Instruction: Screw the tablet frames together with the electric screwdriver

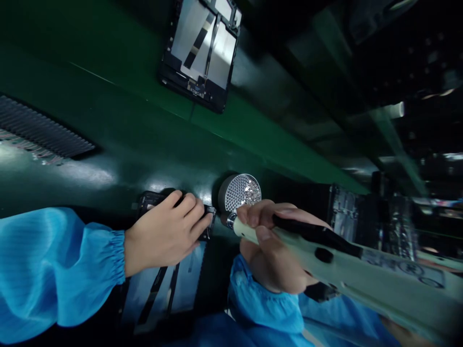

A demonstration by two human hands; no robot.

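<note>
Occupying the bench's near side: one opened tablet (186, 284), its frame dark, its inner panel pale and crossed by dark ribbon strips; partly covered by hand and sleeve.

Left hand (168, 231): laid palm-down across the far end of that tablet, fingers bent and close together over the frame; whether they gripped an edge or merely pressed could not be told. Cuff: gathered blue sleeve (61, 270).

Right hand (277, 248): fingers wrapped firmly around a pale green electric screwdriver (354, 272), which had a long black lever (314, 231) and a printed label (401, 267), blurred. Second blue sleeve (265, 301) below the wrist.

Screwdriver's metal nose (230, 220): directed leftward, between the tablet's far end and a round screw dish (233, 195); contact with either could not be made out.

Dish: short, grey, with a dimpled top; small bright screws (251, 190) gathered on its right half.

Second opened tablet (202, 53): set well apart, toward the far side of the green bench surface (119, 120), silvery panel facing up.

Black ribbed rack (43, 127): at far left, thin wires (36, 155) along its near edge.

Dark stack (345, 212): right of the dish, blurred, contents unidentified.
</note>
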